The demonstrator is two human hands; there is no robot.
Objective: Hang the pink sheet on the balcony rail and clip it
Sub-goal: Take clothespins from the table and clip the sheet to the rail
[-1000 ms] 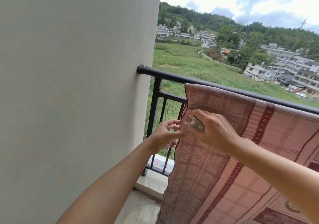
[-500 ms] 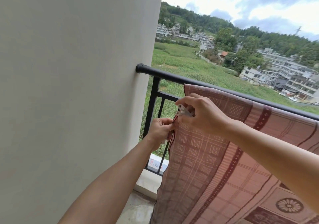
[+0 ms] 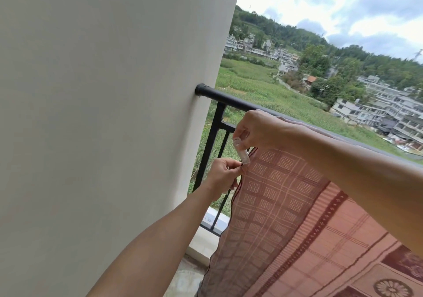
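Note:
The pink patterned sheet (image 3: 297, 209) hangs draped over the black balcony rail (image 3: 231, 100), its left edge a short way from the wall. My right hand (image 3: 258, 127) pinches a clear plastic clip (image 3: 242, 151) by its top end, just below the rail; the clip's lower end meets the sheet's left edge. My left hand (image 3: 223, 175) grips that same edge just under the clip, fingers closed on the fabric. Whether the clip's jaws bite the cloth is too small to tell.
A plain white wall (image 3: 103, 125) fills the left side, and the rail ends against it. Black vertical bars (image 3: 207, 157) stand below the rail, with a concrete sill (image 3: 203, 244) at their foot. Fields and buildings lie beyond.
My right hand has lifted toward the rail and turned the clip down onto the sheet's edge. My left hand still holds the edge. The view has shifted right.

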